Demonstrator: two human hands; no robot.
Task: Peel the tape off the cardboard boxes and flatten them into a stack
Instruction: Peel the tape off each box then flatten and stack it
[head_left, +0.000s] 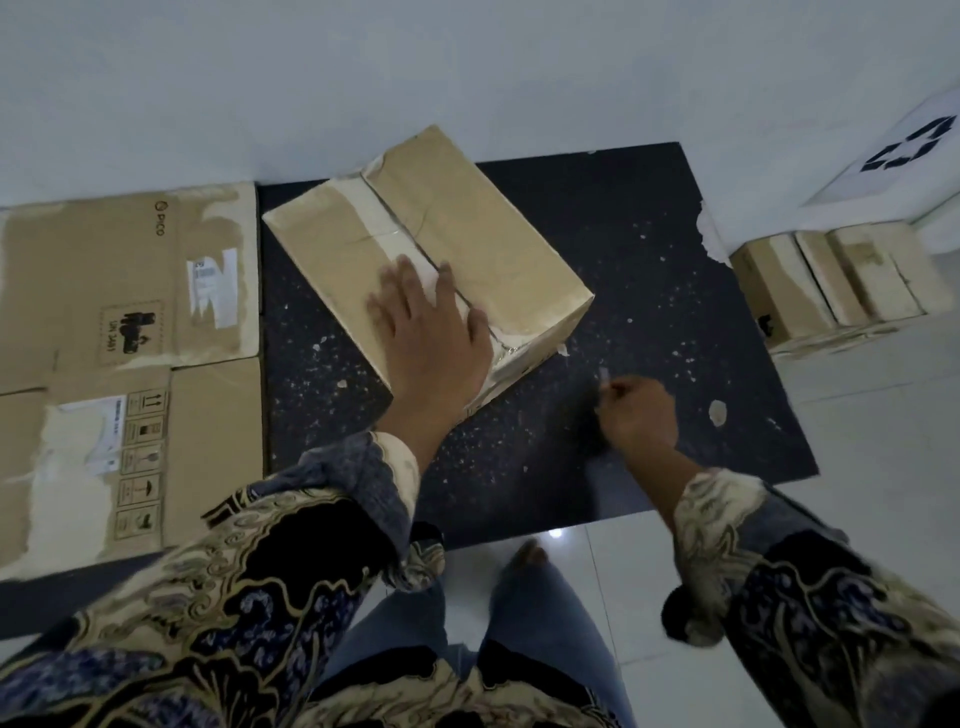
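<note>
While the left hand (431, 332) presses flat on the box (431, 260), its taped seam runs away from it, and the right hand (636, 415), nearer me, pinches something small.

Dark mat (649, 249) on tile floor (857, 415); bears taped box (467, 244); flattened cardboard (104, 291) alongside.

Dark speckled mat (649, 291) lay at centre on pale tiled floor (857, 415), white sheet with black recycling symbol (906, 150) at two o'clock, grey wall (363, 67) at twelve o'clock.
</note>
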